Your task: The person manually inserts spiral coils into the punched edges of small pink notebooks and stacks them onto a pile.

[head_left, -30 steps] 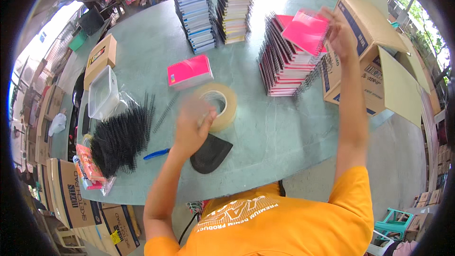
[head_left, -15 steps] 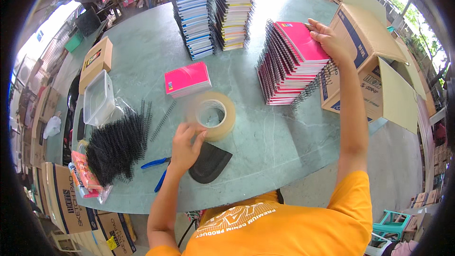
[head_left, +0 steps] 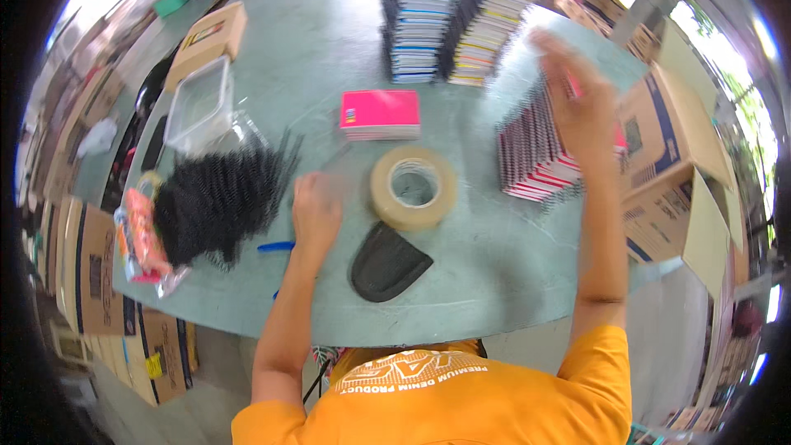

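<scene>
- Pink notebooks (head_left: 540, 152) stand stacked on the right of the worktop (head_left: 478, 272); the stack is probably heavy, each book light and bendy, the covers likely slick. Hold one by opposite edges, clear of the wire.
- The right grip (head_left: 581, 103) is over the stack, too blurred to tell whether open or closed.
- Coils (head_left: 218, 206), heaped left, look light, springy, easily tangled; pinch one mid-length.
- The left grip (head_left: 317, 198) is near them, its fingers equally unreadable.
- Carton (head_left: 659, 128), right: flaps open, contents hidden.
- Clear tub (head_left: 198, 103), left: nothing discernible inside.
</scene>
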### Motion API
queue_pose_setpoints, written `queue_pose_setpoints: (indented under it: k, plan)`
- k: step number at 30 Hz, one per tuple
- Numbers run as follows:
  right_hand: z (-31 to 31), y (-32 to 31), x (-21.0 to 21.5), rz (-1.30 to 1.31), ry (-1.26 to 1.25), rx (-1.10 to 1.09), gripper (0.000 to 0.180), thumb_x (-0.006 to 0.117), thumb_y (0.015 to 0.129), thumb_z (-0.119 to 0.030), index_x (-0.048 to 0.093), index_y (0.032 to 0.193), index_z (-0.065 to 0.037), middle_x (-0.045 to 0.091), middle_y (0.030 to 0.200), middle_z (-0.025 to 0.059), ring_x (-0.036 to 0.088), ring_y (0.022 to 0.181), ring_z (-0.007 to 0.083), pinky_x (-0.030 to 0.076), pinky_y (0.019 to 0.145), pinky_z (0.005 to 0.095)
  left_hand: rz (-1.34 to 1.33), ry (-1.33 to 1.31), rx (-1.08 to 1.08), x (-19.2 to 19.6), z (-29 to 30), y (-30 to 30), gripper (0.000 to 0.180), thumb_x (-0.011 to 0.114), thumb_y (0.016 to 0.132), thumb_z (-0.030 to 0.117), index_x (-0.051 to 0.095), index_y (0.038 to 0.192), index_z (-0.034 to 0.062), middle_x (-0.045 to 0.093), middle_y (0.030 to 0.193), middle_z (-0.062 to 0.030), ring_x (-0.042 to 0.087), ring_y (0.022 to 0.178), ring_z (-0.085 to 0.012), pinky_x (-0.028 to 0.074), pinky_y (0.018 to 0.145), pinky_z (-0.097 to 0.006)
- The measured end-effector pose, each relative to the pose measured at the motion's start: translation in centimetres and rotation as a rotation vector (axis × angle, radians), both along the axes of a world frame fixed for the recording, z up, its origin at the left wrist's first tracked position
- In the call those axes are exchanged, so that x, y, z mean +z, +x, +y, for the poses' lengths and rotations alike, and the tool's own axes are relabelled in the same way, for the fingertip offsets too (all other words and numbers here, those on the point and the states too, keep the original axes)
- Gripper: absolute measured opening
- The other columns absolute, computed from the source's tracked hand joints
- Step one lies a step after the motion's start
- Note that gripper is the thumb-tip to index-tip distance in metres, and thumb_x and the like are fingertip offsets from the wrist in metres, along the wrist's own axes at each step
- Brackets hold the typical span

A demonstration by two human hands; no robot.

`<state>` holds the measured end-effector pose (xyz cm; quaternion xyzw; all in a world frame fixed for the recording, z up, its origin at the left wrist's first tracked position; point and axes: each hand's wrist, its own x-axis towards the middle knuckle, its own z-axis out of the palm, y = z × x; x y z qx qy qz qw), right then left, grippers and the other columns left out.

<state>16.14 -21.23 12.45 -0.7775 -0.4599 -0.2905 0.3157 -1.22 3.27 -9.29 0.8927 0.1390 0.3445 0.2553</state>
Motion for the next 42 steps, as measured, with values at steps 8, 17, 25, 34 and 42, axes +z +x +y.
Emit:
queue_pose_setpoints:
  k: [8, 17, 25, 34, 42]
  plan:
    - [15.2, 3.3, -18.2, -0.077, -0.311, 0.179, 0.025, 0.056, 0.078, -0.009, 0.063, 0.102, -0.008, 0.062, 0.107, 0.0121, 0.059, 0.098, 0.0288, 0.047, 0.084, 0.0384, 0.320, 0.208, 0.192, 0.0, 0.7, 0.4, 0.026, 0.063, 0.078, 0.019, 0.062, 0.102, 0.0082, 0.057, 0.095, -0.0088, 0.051, 0.093, -0.0282, 0.041, 0.077, -0.039]
    - [15.5, 2.2, -16.8, 0.134, -0.513, 0.112, 0.028, 0.060, 0.073, -0.008, 0.063, 0.101, -0.010, 0.064, 0.099, 0.0111, 0.061, 0.089, 0.0310, 0.048, 0.078, 0.0368, 0.179, 0.016, 0.164, -1.1, 0.9, 0.0, 0.033, 0.061, 0.076, 0.014, 0.050, 0.105, 0.0060, 0.054, 0.090, -0.0125, 0.055, 0.085, -0.0313, 0.045, 0.071, -0.042]
    - [10.7, -4.1, -12.0, 1.135, 0.654, 0.695, 0.020, 0.058, 0.085, -0.004, 0.058, 0.105, 0.001, 0.063, 0.101, 0.0095, 0.060, 0.095, 0.0193, 0.047, 0.085, 0.0337, -0.212, -0.121, 0.129, 4.5, -0.8, 0.4, 0.032, 0.069, 0.075, 0.014, 0.055, 0.103, 0.0049, 0.059, 0.084, -0.0087, 0.054, 0.062, -0.0174, 0.043, 0.052, -0.028]
    - [1.0, -3.1, -15.5, 1.162, 0.530, 0.547, 0.036, 0.064, 0.077, 0.004, 0.054, 0.112, 0.003, 0.064, 0.097, 0.0085, 0.061, 0.088, 0.0153, 0.048, 0.081, 0.0277, 0.023, -1.131, -0.370, 7.8, -3.1, 1.8, 0.026, 0.074, 0.071, 0.009, 0.061, 0.092, 0.0011, 0.054, 0.063, 0.0008, 0.041, 0.045, -0.0028, 0.027, 0.038, -0.018]
    - [1.9, -5.0, -17.6, 1.111, 0.323, 0.247, 0.044, 0.074, 0.071, -0.004, 0.056, 0.110, -0.001, 0.065, 0.097, 0.0084, 0.060, 0.089, 0.0130, 0.049, 0.075, 0.0278, 0.056, -0.983, -0.354, 5.7, -4.3, 3.1, 0.021, 0.072, 0.073, 0.006, 0.061, 0.089, -0.0005, 0.061, 0.073, -0.0008, 0.050, 0.061, -0.0059, 0.039, 0.055, -0.023]
